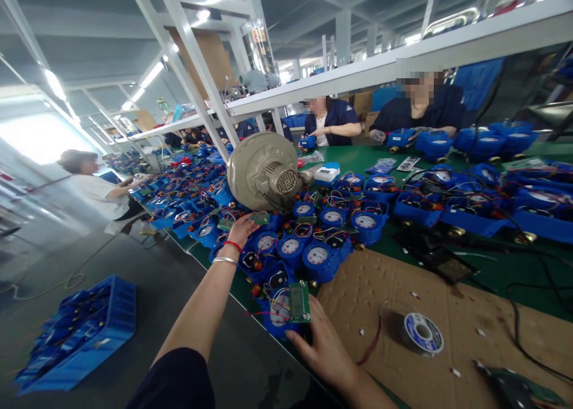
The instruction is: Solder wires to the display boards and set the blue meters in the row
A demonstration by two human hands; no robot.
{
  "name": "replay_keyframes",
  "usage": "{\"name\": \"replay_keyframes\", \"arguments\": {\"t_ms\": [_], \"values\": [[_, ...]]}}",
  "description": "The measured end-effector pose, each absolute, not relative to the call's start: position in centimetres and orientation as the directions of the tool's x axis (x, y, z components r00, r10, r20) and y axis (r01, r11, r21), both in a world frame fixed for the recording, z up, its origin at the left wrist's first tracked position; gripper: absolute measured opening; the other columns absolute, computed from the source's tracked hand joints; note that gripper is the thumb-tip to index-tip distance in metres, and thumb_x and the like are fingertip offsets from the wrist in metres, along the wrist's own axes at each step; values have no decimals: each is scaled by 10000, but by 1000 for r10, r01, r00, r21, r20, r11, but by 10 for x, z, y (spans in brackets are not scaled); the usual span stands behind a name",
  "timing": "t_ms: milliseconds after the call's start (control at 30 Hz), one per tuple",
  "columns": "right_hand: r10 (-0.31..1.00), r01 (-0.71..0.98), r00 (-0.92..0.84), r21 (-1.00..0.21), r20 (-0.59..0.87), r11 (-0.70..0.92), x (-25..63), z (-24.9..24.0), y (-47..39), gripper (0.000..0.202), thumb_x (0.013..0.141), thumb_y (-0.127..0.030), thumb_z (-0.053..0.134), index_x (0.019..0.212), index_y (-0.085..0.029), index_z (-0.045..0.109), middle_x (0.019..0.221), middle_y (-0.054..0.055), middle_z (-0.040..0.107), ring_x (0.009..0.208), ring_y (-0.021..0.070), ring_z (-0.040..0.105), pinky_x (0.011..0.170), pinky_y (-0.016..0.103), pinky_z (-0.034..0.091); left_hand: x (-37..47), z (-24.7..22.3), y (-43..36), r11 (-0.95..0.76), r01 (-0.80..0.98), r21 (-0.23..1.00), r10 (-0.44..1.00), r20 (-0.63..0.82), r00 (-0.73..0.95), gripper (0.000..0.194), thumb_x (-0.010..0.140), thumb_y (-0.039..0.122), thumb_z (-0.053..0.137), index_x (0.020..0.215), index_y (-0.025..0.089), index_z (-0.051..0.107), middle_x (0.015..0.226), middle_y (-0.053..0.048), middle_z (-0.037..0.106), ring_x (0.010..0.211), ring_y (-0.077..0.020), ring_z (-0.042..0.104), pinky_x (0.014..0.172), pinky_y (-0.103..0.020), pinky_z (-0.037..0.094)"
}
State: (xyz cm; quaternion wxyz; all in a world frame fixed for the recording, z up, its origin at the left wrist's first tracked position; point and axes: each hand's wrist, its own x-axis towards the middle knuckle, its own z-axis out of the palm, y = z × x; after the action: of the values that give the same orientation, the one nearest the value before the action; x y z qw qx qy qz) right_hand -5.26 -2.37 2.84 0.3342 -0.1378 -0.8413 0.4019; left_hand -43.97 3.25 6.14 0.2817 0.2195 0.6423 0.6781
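Note:
My right hand (323, 343) is wrapped round the lower right side of a blue water meter (276, 315) at the table's near edge. A green circuit board with a grey display (299, 301) sits on that meter, its coloured wires running to the left. My left hand (242, 231) reaches farther out over the rows of blue meters. Its fingertips are together at the near end of another green circuit board (260, 218). More round-dialled meters (318, 255) stand close beside both hands.
A beige blower (264, 170) stands behind the meters. On the cardboard (385, 301) at right lies a solder spool (423, 334). A blue crate (111, 331) is on the floor at left. People sit across the table and at far left.

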Motion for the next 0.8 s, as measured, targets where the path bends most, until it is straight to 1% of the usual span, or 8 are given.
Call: {"name": "replay_keyframes", "arguments": {"t_ms": [167,433,633,800], "values": [[498,-41,-736,-763,460,645,-52,31,-24,549,899,-386,567,1385,-174,426,1416,141,454,1341,282,385,1105,461,365,-439,62,33,-11,-98,995,648,-68,-758,420,795,36,595,1210,88,561,869,-86,685,749,-142,693,877,-333,563],[501,-44,-725,-759,472,650,-53,28,-24,572,900,-393,564,1405,-182,400,1411,141,457,1337,286,388,1101,464,371,-440,61,34,-12,-91,996,660,-60,-749,414,786,59,631,1193,105,568,942,-100,697,813,-166,694,911,-388,554],[495,-45,-736,-762,462,646,-53,28,-24,556,909,-388,555,1403,-197,387,1405,116,461,1340,264,378,1110,451,361,-447,55,35,-18,-83,996,669,-50,-742,404,790,49,617,1188,91,557,912,-86,693,765,-146,690,893,-367,559],[490,-42,-742,-761,458,648,-53,26,-24,547,913,-382,552,1399,-200,380,1408,116,455,1350,262,361,1111,458,355,-447,53,36,-16,-83,996,666,-51,-744,415,799,57,612,1208,85,544,939,-95,688,793,-149,687,896,-369,553]]}}
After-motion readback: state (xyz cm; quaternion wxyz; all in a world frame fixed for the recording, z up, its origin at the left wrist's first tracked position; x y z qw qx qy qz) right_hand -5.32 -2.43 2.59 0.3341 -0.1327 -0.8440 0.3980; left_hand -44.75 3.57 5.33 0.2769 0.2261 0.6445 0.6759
